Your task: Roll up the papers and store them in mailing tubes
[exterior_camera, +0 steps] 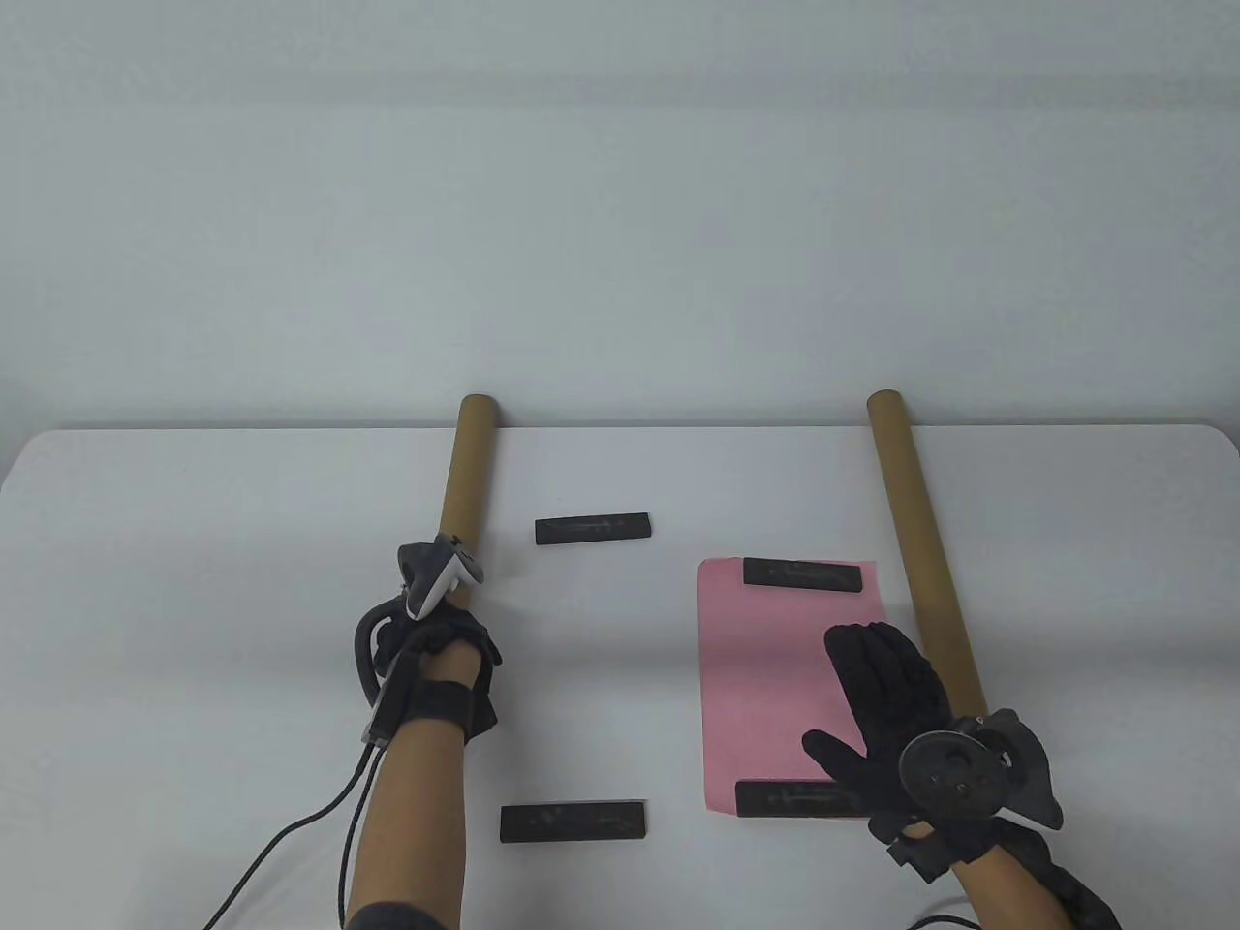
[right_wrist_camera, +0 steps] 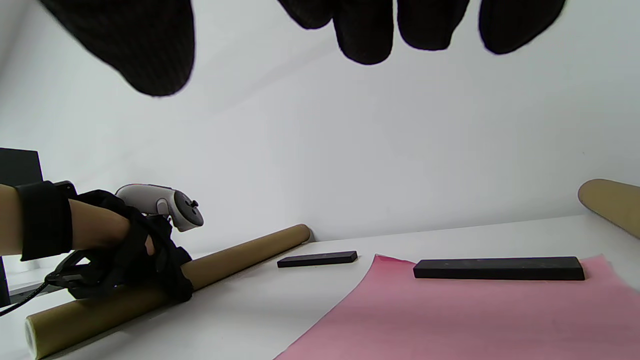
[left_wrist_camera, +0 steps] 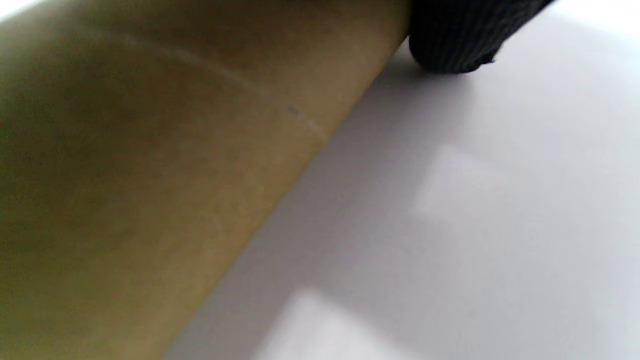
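Nearest the table camera, at about 5 o'clock, my right hand [exterior_camera: 886, 722] hovers over the pink paper [exterior_camera: 765, 678], fingers [right_wrist_camera: 365, 35] spread and gripping nothing; in the right wrist view the tips hang clear above the sheet. That paper lies flat on the white desk [exterior_camera: 194, 542], pinned by a far black weight [exterior_camera: 802, 575] across its 12 o'clock edge and a near black weight [exterior_camera: 790, 799] across its 6 o'clock edge. Just beside its 3 o'clock edge runs the right mailing tube [exterior_camera: 920, 542].

Over at 7 o'clock my left hand [exterior_camera: 436, 659] wraps the near end of the left mailing tube [exterior_camera: 470, 465], fingers curled round the cardboard, which rests on the desk. Two spare black weights [exterior_camera: 593, 529] lie bare at its 3 o'clock side, one far, one near.

As I judge it, the step is freeing the sheet to roll it. To do it well, I should lift the near weight off first and keep the far one on as an anchor. Then I curl the 6 o'clock edge tightly and evenly, so the roll stays narrower than the tube mouth. A loose or skewed start would likely cone and jam. Thin paper creases easily, so I keep the pressure light.
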`<state>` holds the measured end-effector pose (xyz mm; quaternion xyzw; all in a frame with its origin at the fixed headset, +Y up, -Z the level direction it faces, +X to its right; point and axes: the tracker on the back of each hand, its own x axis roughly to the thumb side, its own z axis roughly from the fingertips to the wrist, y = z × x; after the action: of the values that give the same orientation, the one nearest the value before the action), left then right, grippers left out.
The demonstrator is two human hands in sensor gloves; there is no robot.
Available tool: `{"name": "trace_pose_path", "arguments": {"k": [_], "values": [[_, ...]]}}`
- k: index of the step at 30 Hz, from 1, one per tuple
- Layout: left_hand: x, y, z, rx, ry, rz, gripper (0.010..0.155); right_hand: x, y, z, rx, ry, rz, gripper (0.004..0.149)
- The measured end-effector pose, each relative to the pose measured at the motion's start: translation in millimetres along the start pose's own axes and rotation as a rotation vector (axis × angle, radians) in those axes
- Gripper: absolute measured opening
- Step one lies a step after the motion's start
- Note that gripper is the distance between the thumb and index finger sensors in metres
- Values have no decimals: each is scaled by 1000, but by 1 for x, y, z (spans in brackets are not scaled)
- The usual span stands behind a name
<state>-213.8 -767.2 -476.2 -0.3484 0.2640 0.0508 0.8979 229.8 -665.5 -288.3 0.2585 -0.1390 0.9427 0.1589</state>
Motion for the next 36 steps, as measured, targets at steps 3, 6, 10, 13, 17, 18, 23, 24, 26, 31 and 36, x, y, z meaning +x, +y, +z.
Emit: {"name": "trace_pose_path", "arguments": {"k": [3, 6, 10, 13, 17, 18, 23, 24, 26, 31, 36], "values": [[1, 1, -1, 6, 0, -2, 95, 0, 0, 0, -1, 0, 0, 94], [0, 1, -1, 21, -1, -4, 95, 0, 1, 0, 5, 2, -4, 94], [-4, 3, 0, -1, -5, 28, 104, -1, 2, -1, 16, 4, -4, 94], [-12, 8, 6, -3, -12, 44, 110, -1, 1, 0, 8, 6, -7, 94], [-29, 20, 24, 62, -54, 60, 111, -1, 2, -1, 8, 6, -6, 94], [-35, 22, 32, 81, -85, 68, 111, -1, 2, -1, 8, 8, -6, 94], [-57, 26, 73, 269, -209, 18, 108, -1, 3, -3, 14, 22, -5, 94], [-60, 24, 81, 309, -231, 11, 107, -1, 3, -3, 19, 22, -1, 94], [-66, 15, 100, 388, -322, 10, 106, -2, 4, -3, 21, 26, 2, 94], [-76, -6, 137, 554, -563, 0, 99, -9, 4, -3, 15, 59, -1, 94], [-80, -19, 145, 722, -706, 54, 96, -20, 5, -3, -2, 111, 6, 93]]}}
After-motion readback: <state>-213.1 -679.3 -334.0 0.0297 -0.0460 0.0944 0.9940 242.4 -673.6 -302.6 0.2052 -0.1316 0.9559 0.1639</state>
